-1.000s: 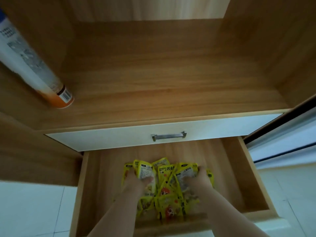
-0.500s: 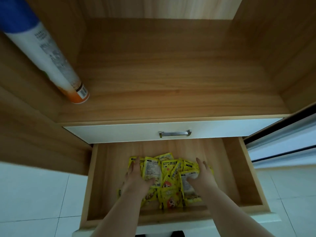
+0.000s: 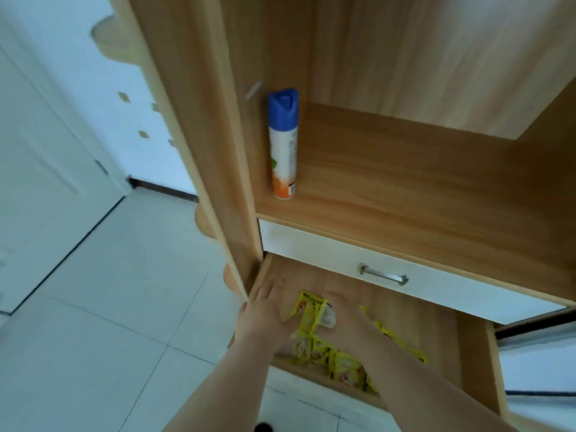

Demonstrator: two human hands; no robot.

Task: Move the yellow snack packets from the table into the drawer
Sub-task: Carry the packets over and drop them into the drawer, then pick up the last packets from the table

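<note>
Several yellow snack packets (image 3: 312, 316) lie in a loose heap inside the open wooden drawer (image 3: 431, 325), some reaching its front edge. My left hand (image 3: 265, 313) hovers with fingers straight over the drawer's left side, next to the heap and holding nothing. Over the middle of the heap, my right hand (image 3: 346, 319) lies flat on the packets; it is blurred and covers some of them. Both forearms reach in from below.
Above the open drawer is a closed white drawer front (image 3: 311, 247) with a metal handle (image 3: 383, 275). A blue-capped spray can (image 3: 283, 145) stands on the wooden shelf (image 3: 405, 198). To the left are the cabinet's side panel (image 3: 218, 151), white tiled floor and a white door (image 3: 46, 182).
The view has swung left and tilted, so the floor and door now show. My left hand has slid off the heap toward the drawer's left wall. The packets lie more spread out.
</note>
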